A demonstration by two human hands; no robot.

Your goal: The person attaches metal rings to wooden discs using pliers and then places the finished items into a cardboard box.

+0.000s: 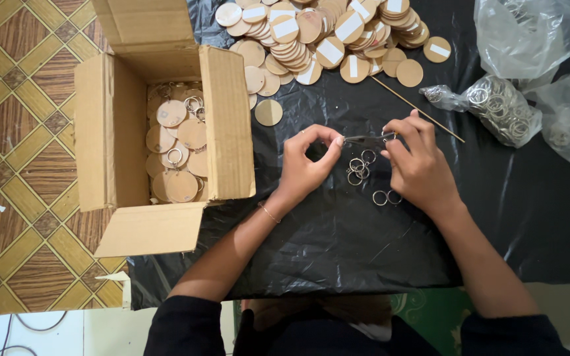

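Beside plastic sheet (338, 237), box (110, 132) holds discs (181, 135).

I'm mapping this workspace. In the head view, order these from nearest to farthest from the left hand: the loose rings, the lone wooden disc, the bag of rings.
From the left hand:
1. Loose rings, just to its right.
2. Lone wooden disc, above it near the box.
3. Bag of rings, far right.

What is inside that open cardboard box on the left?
The cardboard box holds round wooden discs, several with metal key rings attached. How deep the pile goes, and whatever lies beneath it, is covered.
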